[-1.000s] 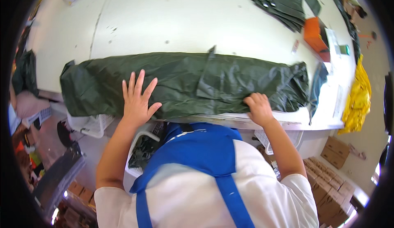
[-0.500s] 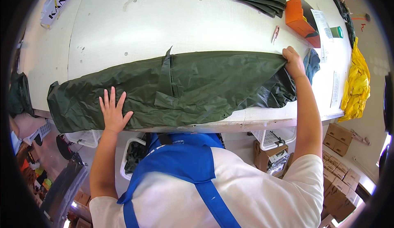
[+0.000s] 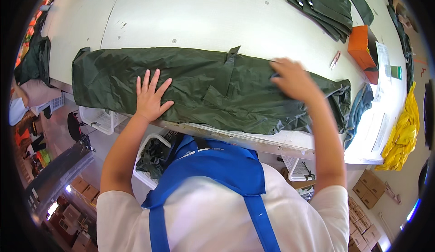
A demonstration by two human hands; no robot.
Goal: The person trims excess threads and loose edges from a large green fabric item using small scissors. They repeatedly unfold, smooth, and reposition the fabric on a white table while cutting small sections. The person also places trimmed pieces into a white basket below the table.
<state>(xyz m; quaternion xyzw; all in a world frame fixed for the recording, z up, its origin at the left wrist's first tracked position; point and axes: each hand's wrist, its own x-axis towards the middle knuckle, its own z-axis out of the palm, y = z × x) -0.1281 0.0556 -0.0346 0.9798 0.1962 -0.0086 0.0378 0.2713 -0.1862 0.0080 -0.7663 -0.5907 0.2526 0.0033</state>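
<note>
A long, folded dark green garment (image 3: 190, 89) of shiny, crinkled fabric lies across the table's near edge. A narrow strap (image 3: 231, 64) of the same cloth runs over its middle and pokes past the far side. My left hand (image 3: 153, 99) rests flat on the garment left of the strap, fingers spread. Over the right part of the cloth is my right hand (image 3: 293, 80), slightly blurred, with fingers stretched out and the thumb apart; it holds nothing I can see. The garment's right end is bunched and partly behind my right forearm.
On the white table (image 3: 149, 16) are a stack of dark green pieces (image 3: 321, 7), an orange box (image 3: 360, 48), a small pink-handled cutter (image 3: 335, 60) and a blue cloth (image 3: 359, 111). Yellow fabric (image 3: 403, 134) hangs at the right edge. White baskets (image 3: 102, 119) sit below the table edge.
My right hand has let go of the garment's right corner and moved left onto the cloth. The right end is now folded over. My left hand still lies flat; the whole view has shifted.
</note>
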